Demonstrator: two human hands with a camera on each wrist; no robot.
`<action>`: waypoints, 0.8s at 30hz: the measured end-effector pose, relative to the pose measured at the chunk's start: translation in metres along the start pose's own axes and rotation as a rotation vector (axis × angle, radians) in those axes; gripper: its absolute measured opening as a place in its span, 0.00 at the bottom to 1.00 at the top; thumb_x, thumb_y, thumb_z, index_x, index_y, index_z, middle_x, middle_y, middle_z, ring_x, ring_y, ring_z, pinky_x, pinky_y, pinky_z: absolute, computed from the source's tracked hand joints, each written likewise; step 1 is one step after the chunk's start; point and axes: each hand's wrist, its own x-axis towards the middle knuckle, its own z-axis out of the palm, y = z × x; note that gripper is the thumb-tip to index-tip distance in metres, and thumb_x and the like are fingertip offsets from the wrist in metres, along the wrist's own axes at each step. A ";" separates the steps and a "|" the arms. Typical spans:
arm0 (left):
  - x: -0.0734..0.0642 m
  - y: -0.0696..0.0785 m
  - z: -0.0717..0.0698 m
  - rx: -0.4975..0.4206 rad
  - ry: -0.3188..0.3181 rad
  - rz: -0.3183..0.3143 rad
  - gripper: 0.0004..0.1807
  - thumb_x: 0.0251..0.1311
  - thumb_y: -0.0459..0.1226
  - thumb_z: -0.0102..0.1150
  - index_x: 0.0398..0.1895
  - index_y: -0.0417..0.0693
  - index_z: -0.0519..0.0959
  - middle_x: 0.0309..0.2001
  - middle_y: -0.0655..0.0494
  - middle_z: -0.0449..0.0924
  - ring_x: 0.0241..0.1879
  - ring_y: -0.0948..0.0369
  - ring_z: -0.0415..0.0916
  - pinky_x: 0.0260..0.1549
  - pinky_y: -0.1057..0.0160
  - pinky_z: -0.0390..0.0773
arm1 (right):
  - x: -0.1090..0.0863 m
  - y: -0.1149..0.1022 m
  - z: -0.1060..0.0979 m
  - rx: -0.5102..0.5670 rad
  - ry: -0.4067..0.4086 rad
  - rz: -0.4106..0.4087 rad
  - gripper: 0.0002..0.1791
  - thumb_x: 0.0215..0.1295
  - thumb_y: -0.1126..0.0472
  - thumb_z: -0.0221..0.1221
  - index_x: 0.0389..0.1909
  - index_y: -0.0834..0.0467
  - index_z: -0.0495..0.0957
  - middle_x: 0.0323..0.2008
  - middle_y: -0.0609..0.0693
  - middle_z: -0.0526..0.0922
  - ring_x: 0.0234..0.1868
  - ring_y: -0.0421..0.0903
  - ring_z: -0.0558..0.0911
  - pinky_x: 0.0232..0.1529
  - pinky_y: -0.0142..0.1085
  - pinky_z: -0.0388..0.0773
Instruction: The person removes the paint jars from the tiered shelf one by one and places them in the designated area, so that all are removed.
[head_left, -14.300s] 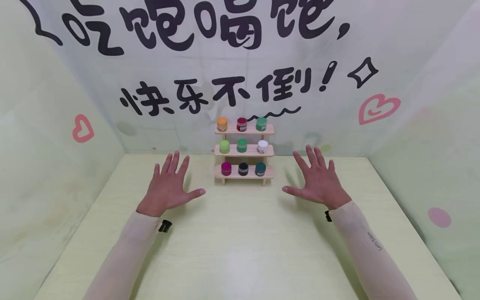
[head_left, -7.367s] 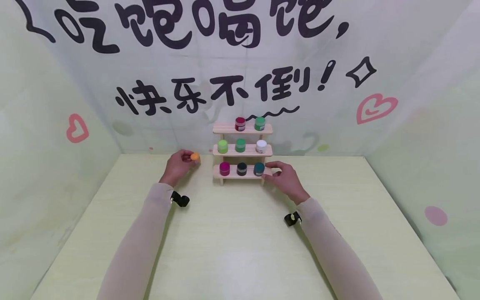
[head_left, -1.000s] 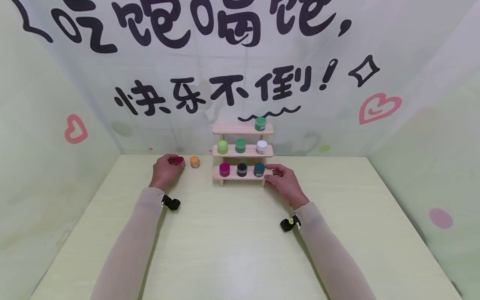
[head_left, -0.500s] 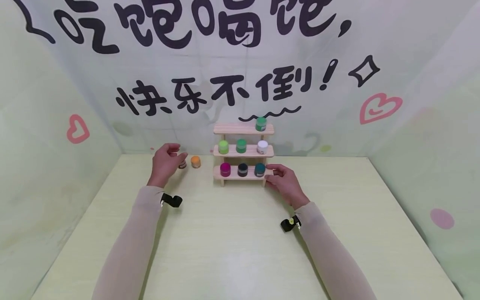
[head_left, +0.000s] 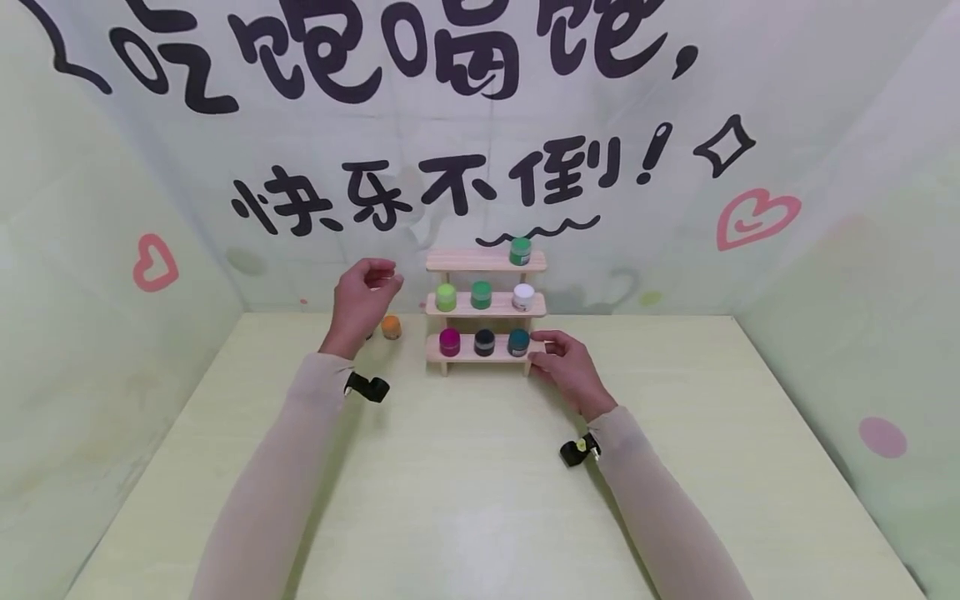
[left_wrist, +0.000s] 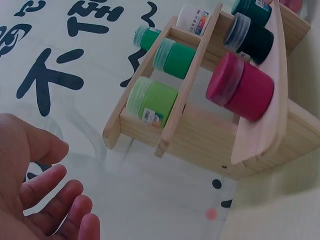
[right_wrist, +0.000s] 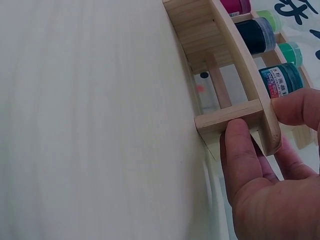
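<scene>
Rack [head_left: 468,261]: grained wood | squat cylindrical jars [head_left: 481,296] | right hand [head_left: 573,373] pinching rounded shelf end [right_wrist: 271,136] | left hand [head_left: 360,304] loosely curved, free

1. A tabletop booth [head_left: 847,350] is shown; the building's kind cannot be told.
2. Behind the fingers [head_left: 557,337], a pale backdrop [head_left: 480,129] printed with lettering [head_left: 453,162] is seen.
3. The fingers are flanked by patterned side walls [head_left: 75,358].
4. Below the fingers, a pale table [head_left: 480,467] is set.
</scene>
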 end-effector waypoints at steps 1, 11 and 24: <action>0.001 0.003 0.003 -0.009 -0.004 0.014 0.21 0.72 0.41 0.64 0.63 0.43 0.79 0.59 0.48 0.82 0.58 0.52 0.79 0.60 0.53 0.80 | 0.000 0.000 0.000 0.004 -0.002 0.002 0.24 0.72 0.66 0.63 0.68 0.58 0.77 0.47 0.51 0.66 0.49 0.46 0.72 0.61 0.40 0.85; 0.004 0.039 0.035 -0.045 -0.056 0.108 0.19 0.70 0.40 0.65 0.61 0.44 0.81 0.55 0.47 0.83 0.56 0.53 0.79 0.60 0.54 0.79 | 0.001 0.000 0.001 0.014 0.007 0.013 0.24 0.72 0.66 0.63 0.68 0.57 0.77 0.48 0.51 0.65 0.50 0.47 0.72 0.61 0.41 0.85; 0.015 0.068 0.086 0.048 -0.052 0.077 0.18 0.69 0.45 0.68 0.58 0.48 0.82 0.53 0.53 0.84 0.55 0.55 0.77 0.65 0.53 0.74 | 0.000 0.000 0.003 0.002 0.010 0.008 0.24 0.73 0.66 0.63 0.68 0.57 0.77 0.47 0.51 0.65 0.49 0.46 0.72 0.59 0.39 0.86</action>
